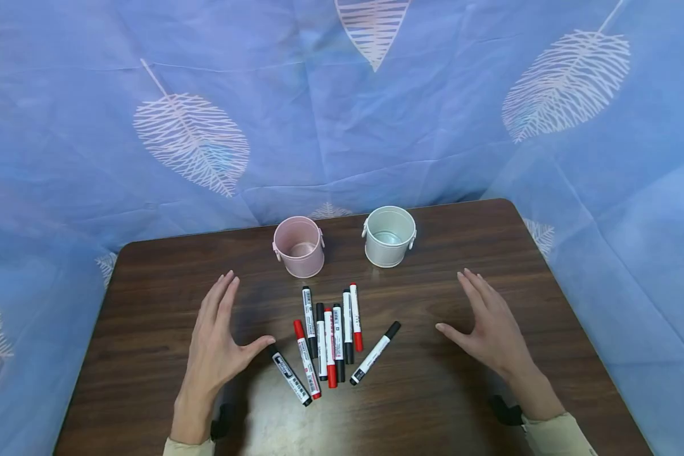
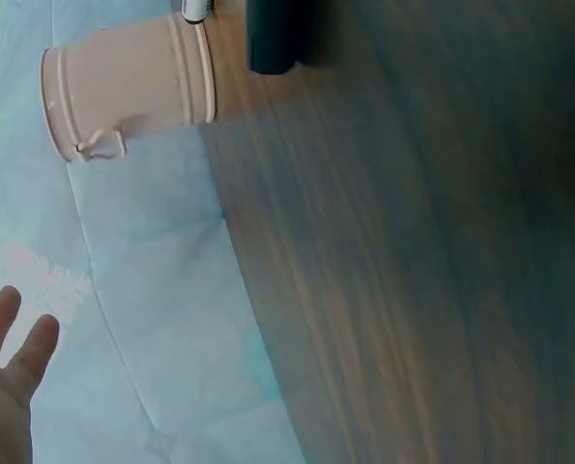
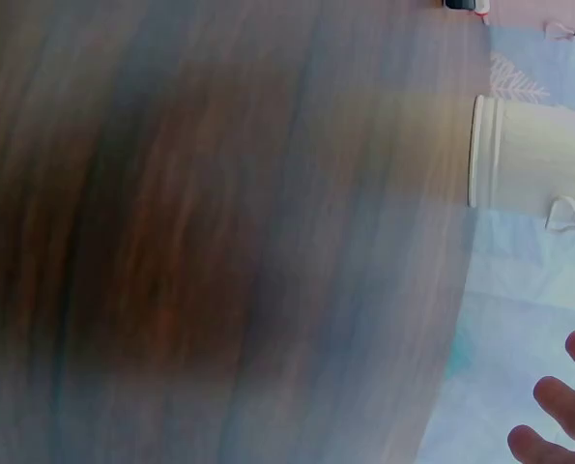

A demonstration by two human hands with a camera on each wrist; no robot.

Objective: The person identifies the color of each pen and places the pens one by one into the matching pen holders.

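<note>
My left hand (image 1: 216,342) is held over the left part of the table with its fingers straight and the thumb spread. Its thumb tip overlaps the cap of a black marker (image 1: 289,378) in the head view. On the other side, my right hand (image 1: 493,332) hovers with fingers extended and thumb apart, holding nothing. Between the hands lie several whiteboard markers, among them a red marker (image 1: 308,361) and, nearest the right hand, a slanted black-capped marker (image 1: 375,353). Behind them stand a pink bucket (image 1: 301,265) and a pale grey-green bucket (image 1: 385,254), both upright.
The dark wooden table (image 1: 154,304) has rounded back corners. A blue cloth (image 1: 330,126) with white leaf prints hangs behind it and along both sides. Each bucket has small side handles, and both stand near the back edge.
</note>
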